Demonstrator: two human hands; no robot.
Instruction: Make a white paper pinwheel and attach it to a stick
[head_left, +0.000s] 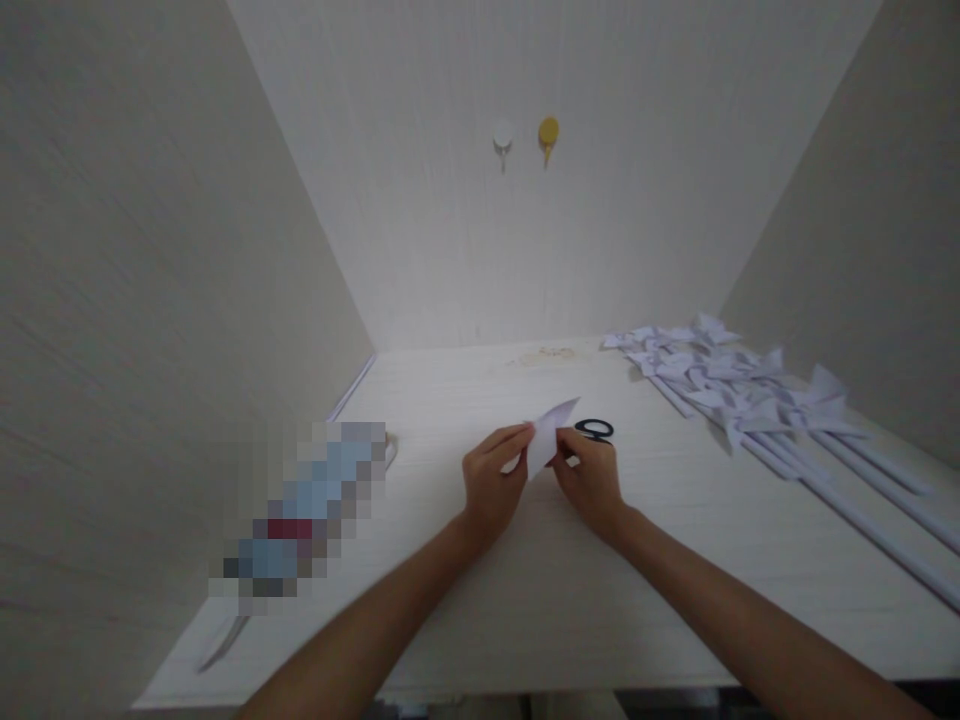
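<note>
A small folded piece of white paper (545, 445) is held up between my two hands over the middle of the table. My left hand (495, 478) pinches its left side between thumb and fingers. On the other side, my right hand (589, 475) grips the paper's right edge with curled fingers. One pointed corner of the paper sticks up and to the right. Just behind my right hand lie scissors (595, 428) with black handles; their blades are hidden by the hand.
Several white paper pinwheels (739, 405) on rolled paper sticks lie piled on the right side of the white table (465, 620). A pixelated object (315, 510) lies at the left. White walls enclose the table. A yellow hook (549, 132) and a white hook (502, 138) are on the back wall.
</note>
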